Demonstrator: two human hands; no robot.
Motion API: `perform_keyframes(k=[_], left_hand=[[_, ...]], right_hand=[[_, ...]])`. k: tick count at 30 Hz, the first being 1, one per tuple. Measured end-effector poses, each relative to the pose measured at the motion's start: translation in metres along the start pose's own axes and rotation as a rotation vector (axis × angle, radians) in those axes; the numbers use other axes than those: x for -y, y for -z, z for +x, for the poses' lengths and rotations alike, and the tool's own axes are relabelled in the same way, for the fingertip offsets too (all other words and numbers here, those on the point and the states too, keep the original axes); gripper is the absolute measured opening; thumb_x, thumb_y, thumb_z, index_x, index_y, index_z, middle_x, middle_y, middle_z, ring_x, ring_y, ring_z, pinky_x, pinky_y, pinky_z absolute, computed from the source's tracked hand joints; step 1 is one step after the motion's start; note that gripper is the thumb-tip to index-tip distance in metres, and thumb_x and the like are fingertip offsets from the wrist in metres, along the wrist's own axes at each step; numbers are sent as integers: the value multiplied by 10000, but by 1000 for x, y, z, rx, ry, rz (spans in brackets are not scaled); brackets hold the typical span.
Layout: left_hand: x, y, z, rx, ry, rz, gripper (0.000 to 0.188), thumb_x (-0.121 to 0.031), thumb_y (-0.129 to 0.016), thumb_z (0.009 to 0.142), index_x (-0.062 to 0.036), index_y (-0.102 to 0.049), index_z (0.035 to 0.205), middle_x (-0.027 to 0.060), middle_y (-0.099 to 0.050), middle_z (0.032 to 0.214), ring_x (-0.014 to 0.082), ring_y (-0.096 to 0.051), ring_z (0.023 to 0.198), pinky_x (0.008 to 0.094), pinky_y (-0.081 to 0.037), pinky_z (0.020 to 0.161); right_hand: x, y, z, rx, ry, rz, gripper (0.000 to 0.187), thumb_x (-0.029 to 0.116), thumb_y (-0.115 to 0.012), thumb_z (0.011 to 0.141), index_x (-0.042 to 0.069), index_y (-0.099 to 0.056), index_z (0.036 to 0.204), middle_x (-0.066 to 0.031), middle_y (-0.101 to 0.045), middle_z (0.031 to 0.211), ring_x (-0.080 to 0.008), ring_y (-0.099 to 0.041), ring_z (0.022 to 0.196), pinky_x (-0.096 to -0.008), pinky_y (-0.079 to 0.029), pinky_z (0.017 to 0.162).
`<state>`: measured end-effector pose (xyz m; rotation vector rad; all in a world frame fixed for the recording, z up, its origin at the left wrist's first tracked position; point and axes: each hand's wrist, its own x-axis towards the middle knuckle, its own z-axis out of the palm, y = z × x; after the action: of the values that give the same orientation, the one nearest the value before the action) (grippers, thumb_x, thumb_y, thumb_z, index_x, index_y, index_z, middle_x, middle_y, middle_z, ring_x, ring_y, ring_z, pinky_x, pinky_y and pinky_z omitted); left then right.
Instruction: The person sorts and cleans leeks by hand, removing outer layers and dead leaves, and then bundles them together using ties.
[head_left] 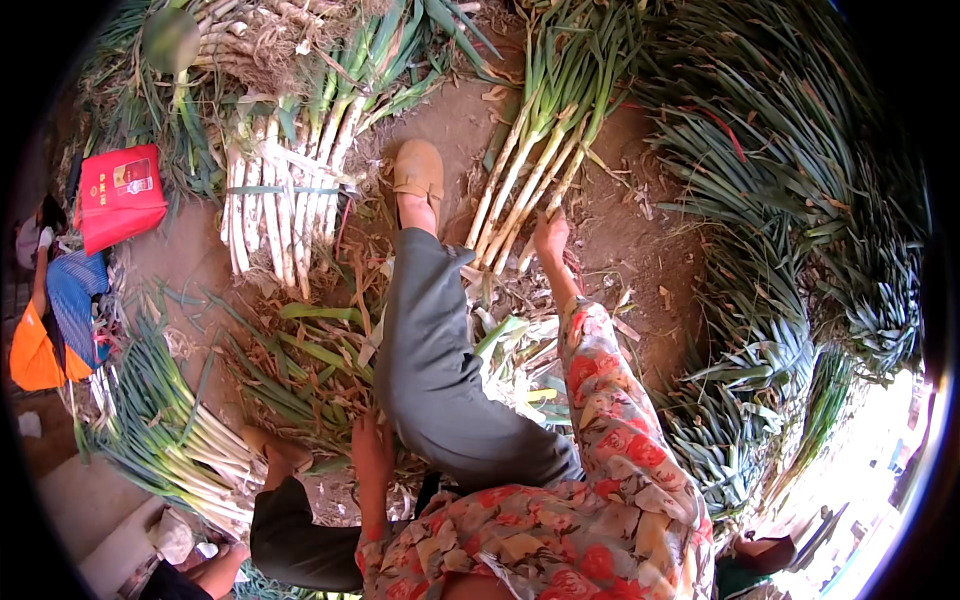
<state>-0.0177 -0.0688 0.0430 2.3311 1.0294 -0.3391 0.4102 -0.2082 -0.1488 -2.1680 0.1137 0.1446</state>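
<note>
My right hand (550,238) reaches forward past my knee, its fingers closed around a long green onion at the right edge of a loose group. These green onions (520,190) lie with white stalks toward me and green leaves pointing away. My left hand (372,448) is low beside my bent leg, touching or just over a heap of stripped onion leaves (310,365). Its fingers are too unclear to tell whether they hold anything. More peeled leaf scraps (510,345) lie beneath my right forearm.
A tied bundle of white-stalked green onions (285,210) stands ahead on the left. More onions (175,420) lie at the left, near a red bag (122,195) and an orange cloth (38,345). Large leafy piles (770,170) line the right. Part of another person (215,572) shows at lower left.
</note>
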Motion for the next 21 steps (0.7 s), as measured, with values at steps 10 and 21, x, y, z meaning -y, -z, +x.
perform_keyframes(k=[10, 21], left_hand=[[-80, -25, 29, 236, 72, 81, 677, -368, -523, 823, -112, -236, 1379, 192, -225, 1408, 394, -159, 1310, 608, -173, 993], [-5, -14, -34, 494, -306, -61, 403, -407, -559, 803, -103, -596, 1065, 177, -573, 949, 348, -542, 945, 460, -433, 767]], right_hand=[[-98, -21, 2, -60, 477, -1054, 278, 291, -434, 860, 71, -599, 899, -125, -610, 901, -209, -595, 766, -364, -490, 666], [314, 22, -66, 578, 894, -297, 289, 263, -492, 839, 8, -618, 887, -225, -602, 810, -370, -587, 818, -425, -450, 724]])
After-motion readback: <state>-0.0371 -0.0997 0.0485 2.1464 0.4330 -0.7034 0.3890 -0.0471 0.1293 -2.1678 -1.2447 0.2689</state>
